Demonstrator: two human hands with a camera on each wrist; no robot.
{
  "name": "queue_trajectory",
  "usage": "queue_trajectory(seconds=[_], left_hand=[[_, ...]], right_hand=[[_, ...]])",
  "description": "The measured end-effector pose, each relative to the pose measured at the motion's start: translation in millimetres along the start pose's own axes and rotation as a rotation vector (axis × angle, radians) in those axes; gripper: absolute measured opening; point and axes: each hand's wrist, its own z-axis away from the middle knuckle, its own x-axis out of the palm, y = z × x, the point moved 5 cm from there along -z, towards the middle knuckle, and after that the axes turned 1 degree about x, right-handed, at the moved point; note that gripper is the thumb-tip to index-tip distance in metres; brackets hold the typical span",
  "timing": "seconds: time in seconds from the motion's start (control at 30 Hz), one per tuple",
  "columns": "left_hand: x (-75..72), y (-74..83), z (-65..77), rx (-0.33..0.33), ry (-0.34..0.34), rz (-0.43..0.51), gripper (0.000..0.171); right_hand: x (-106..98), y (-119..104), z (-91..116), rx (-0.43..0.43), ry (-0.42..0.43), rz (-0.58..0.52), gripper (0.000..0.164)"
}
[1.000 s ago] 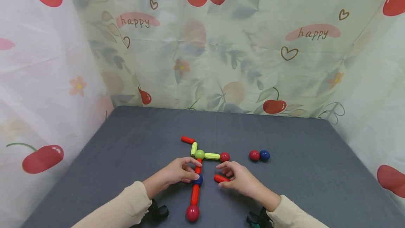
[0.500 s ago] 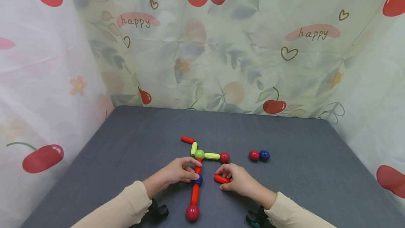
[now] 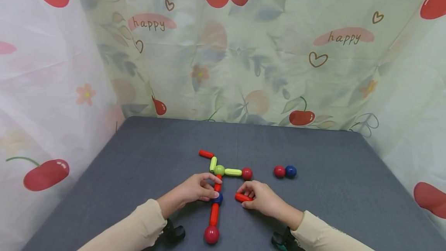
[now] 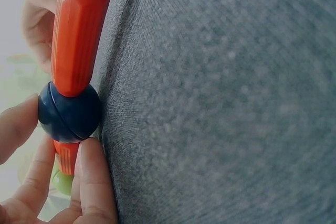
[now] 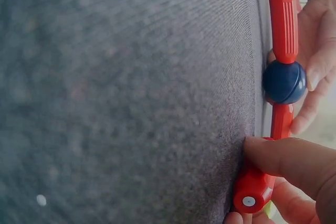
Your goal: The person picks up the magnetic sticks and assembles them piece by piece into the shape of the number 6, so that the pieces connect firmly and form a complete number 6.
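Observation:
My left hand [image 3: 196,189] grips the blue ball [image 4: 69,111], thumb on one side and fingers on the other. From that ball a red rod [image 3: 214,214] runs toward me to a crimson ball [image 3: 211,234]. Beyond it, a second red rod [image 3: 218,186], partly behind my fingers, leads to a green ball [image 3: 219,170]. To the right, my right hand [image 3: 263,198] pinches a loose red rod [image 3: 242,197] between thumb and fingers, low over the table. A pale metal end shows on this rod [image 5: 252,192] in the right wrist view.
Two yellow-green rods [image 3: 233,172] branch from the green ball, one reaching a red ball [image 3: 247,173], the other a further red rod [image 3: 206,153]. A red ball [image 3: 279,171] and blue ball [image 3: 290,171] sit together on the dark table [image 3: 331,189]. Patterned cloth [image 3: 265,49] hangs behind.
My right hand's fingers have drawn in and closed on the loose red rod, which has barely shifted. The left hand stays on the blue ball.

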Motion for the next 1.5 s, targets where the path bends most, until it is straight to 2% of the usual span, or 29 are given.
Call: queue_trajectory(seconds=[0.27,0.5,0.8,0.97,1.2,1.5], left_hand=[[-0.2,0.1,-0.5,0.012,-0.011,0.006,0.037],[-0.5,-0.5,-0.5,0.012,-0.022,0.011,0.037],[0.3,-0.6,-1.0,0.017,-0.004,0.003,0.037],[-0.2,-1.4,-1.2,0.019,-0.007,0.006,0.037],[0.0,0.4,0.0,0.029,-0.022,0.024,0.036],[-0.2,0.7,0.5,0.033,-0.024,0.027,0.037]], right_hand=[[3,-8,3,-0.03,-0.013,-0.061,0.024],[8,-19,3,-0.054,-0.036,-0.059,0.022],[11,-28,-5,-0.096,-0.034,-0.029,0.021],[12,-29,-6,-0.087,-0.039,-0.027,0.022],[11,-27,-9,-0.136,-0.021,0.003,0.023],[10,-27,-9,-0.121,-0.022,0.006,0.023]])
